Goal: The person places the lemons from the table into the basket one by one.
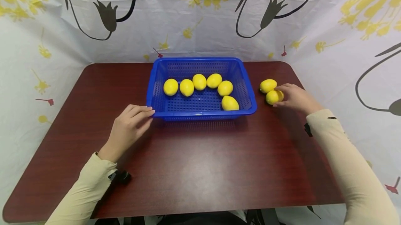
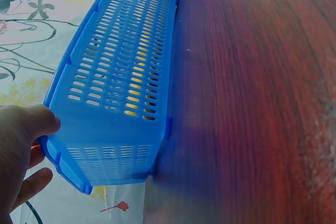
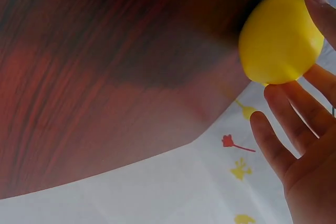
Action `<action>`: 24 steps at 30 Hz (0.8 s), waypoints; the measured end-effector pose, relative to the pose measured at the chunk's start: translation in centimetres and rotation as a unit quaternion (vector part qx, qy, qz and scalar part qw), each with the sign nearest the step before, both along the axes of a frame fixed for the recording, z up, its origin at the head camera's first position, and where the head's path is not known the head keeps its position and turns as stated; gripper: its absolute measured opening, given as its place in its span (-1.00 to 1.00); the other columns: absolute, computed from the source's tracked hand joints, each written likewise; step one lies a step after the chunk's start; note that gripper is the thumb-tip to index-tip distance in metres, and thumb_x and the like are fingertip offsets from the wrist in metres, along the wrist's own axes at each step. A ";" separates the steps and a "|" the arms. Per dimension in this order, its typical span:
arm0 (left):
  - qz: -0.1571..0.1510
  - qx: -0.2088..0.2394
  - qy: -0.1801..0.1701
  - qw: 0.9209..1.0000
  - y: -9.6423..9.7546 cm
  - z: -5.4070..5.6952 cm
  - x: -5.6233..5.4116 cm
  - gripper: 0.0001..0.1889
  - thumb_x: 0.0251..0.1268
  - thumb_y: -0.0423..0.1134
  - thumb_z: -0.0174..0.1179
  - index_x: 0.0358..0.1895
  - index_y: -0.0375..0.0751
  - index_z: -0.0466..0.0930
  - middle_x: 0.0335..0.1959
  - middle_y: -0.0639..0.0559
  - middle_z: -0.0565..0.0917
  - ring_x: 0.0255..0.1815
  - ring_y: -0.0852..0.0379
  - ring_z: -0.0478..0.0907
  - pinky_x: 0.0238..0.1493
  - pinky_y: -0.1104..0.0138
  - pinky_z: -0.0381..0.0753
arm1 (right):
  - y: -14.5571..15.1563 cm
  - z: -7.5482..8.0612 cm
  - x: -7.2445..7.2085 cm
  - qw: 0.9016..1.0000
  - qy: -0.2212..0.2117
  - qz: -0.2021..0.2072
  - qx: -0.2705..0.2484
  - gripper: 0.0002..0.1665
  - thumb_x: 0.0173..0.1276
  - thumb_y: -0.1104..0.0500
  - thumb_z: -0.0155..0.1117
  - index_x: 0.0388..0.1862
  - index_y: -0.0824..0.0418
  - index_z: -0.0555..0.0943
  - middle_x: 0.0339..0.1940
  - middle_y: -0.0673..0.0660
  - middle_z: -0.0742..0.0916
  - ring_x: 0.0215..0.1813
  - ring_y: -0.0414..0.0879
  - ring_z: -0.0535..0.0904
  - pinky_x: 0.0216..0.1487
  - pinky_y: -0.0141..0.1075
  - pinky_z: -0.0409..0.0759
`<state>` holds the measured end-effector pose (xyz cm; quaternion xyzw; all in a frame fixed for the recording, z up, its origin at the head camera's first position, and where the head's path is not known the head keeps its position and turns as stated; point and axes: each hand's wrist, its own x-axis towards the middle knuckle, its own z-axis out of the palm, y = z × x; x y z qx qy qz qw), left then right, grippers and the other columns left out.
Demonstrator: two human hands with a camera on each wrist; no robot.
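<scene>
A blue perforated plastic basket (image 1: pixel 200 114) stands on the table with several yellow lemons (image 1: pixel 187 87) inside. My left hand (image 1: pixel 128 125) pinches its near left corner; in the left wrist view the thumb of that hand (image 2: pixel 18 140) lies on the outer side of the basket rim (image 2: pixel 56 80), fingers on the other side. To the right of the basket, my right hand (image 1: pixel 296 98) holds a lemon (image 1: pixel 273 97) between thumb and fingers, close to a second loose lemon (image 1: pixel 267 85). The held lemon (image 3: pixel 281 40) also shows in the right wrist view.
The dark red wooden table (image 1: pixel 200 162) has rounded corners. A white cloth (image 1: pixel 200 26) with yellow and grey flower prints hangs behind it and at both sides. Each wrist wears a small black device, such as the one at the left cuff (image 1: pixel 122 177).
</scene>
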<state>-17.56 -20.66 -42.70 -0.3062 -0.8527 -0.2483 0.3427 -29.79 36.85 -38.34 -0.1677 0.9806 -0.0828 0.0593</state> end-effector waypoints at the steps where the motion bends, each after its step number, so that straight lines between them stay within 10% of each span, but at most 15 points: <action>1: 0.000 0.000 0.000 1.000 0.0 0.0 0.0 -0.70 0.03 -0.41 0.42 -0.09 -0.22 0.77 -0.10 -0.09 0.77 -0.09 -0.05 0.60 0.01 0.23 0.57 | 0.0 -0.1 0.0 1.000 -0.002 -0.002 0.000 -0.15 0.15 0.00 0.52 0.33 0.38 0.45 0.30 0.43 0.51 0.35 0.34 0.36 0.37 0.27 0.32; 24: 0.003 -0.001 0.001 1.000 0.0 -0.2 0.0 -0.68 0.02 -0.41 0.43 -0.08 -0.21 0.77 -0.09 -0.08 0.77 -0.08 -0.04 0.60 0.01 0.21 0.58 | 0.2 -2.2 -0.3 0.999 -0.012 -0.028 0.012 -0.06 0.18 -0.14 0.46 0.38 0.35 0.39 0.30 0.47 0.51 0.34 0.35 0.36 0.39 0.29 0.29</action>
